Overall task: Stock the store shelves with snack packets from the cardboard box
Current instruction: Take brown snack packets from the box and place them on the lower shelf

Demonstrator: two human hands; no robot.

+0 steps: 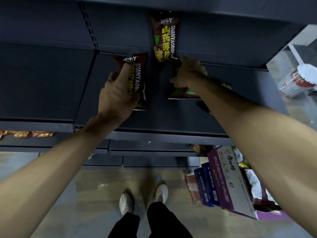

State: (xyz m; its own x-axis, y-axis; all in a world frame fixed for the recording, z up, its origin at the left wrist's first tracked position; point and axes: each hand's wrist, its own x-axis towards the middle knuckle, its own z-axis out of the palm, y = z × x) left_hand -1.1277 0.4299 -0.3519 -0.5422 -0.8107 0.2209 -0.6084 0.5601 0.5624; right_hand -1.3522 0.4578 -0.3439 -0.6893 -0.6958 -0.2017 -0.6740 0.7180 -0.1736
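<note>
Stocking shelf (42, 79) — clamping packet (139, 74) in left hand (117, 95), second packet (183, 94) in right hand (188, 72); next, probably standing both beside upright packet (165, 36).

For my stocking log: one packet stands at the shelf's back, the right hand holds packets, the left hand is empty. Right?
No: the head view shows the left hand gripping a snack packet, not empty. The standing packet and the right hand holding packets are as stated.
</note>
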